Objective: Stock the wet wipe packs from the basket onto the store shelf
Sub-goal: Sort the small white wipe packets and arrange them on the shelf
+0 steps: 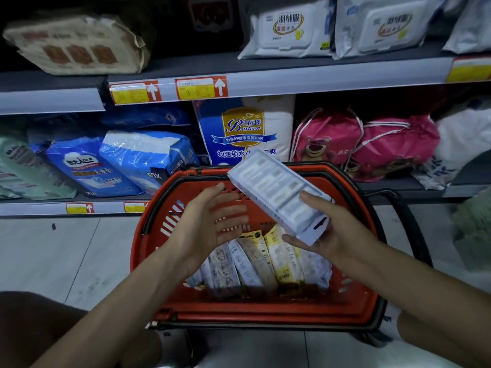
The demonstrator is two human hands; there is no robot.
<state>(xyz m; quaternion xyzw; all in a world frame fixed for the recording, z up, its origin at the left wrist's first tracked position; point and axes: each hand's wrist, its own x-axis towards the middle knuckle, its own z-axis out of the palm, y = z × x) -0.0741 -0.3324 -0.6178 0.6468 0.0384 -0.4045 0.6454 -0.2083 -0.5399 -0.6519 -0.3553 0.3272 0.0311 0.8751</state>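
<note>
My right hand grips the near end of a long pale blue wet wipe pack, held tilted above the red basket. The pack's far end points up and left toward the shelves. Just left of the pack, my left hand hovers over the basket with fingers straight and spread, holding nothing. Several more wet wipe packs stand on edge in the bottom of the basket, white, beige and yellow. The upper shelf carries white wet wipe packs at the right.
The lower shelf holds blue pad packs, a tall blue and white pack and pink drawstring bags. A brown wrapped bundle lies on the upper left shelf. The basket stands on the pale tiled floor. My knees frame the bottom corners.
</note>
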